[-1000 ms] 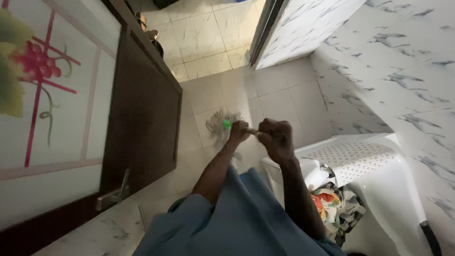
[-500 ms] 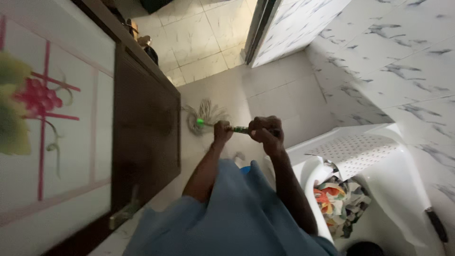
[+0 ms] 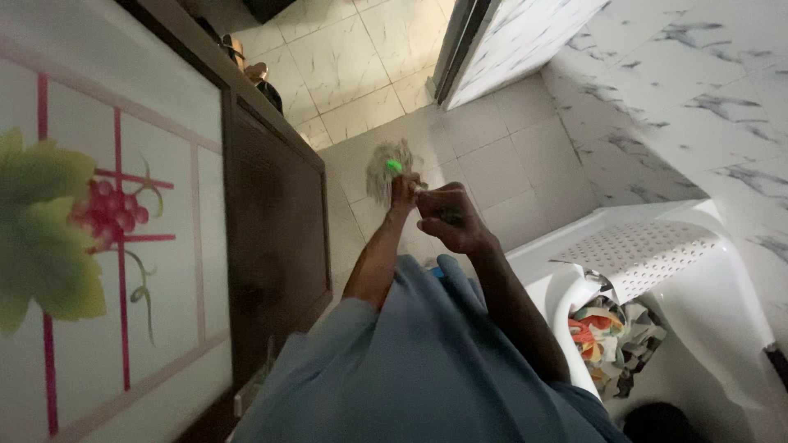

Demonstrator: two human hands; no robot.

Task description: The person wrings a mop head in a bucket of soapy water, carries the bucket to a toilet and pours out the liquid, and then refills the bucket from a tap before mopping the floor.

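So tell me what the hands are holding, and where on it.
Both hands grip a mop by its handle: left hand just above the green collar, right hand further up the handle.

Stringy cloth mop head (image 3: 386, 168) with a glossy green plastic collar (image 3: 395, 166) meets smooth, faintly shiny floor tiles (image 3: 492, 164). Polished marble-look wall tiles (image 3: 681, 90), a dark matt wooden door (image 3: 275, 238), a smooth white perforated plastic basket (image 3: 640, 254) of patterned cloth (image 3: 616, 332).

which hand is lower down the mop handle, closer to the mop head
The left hand, gripping just behind the green collar by the mop head. The right hand grips the handle farther up, nearer the body.
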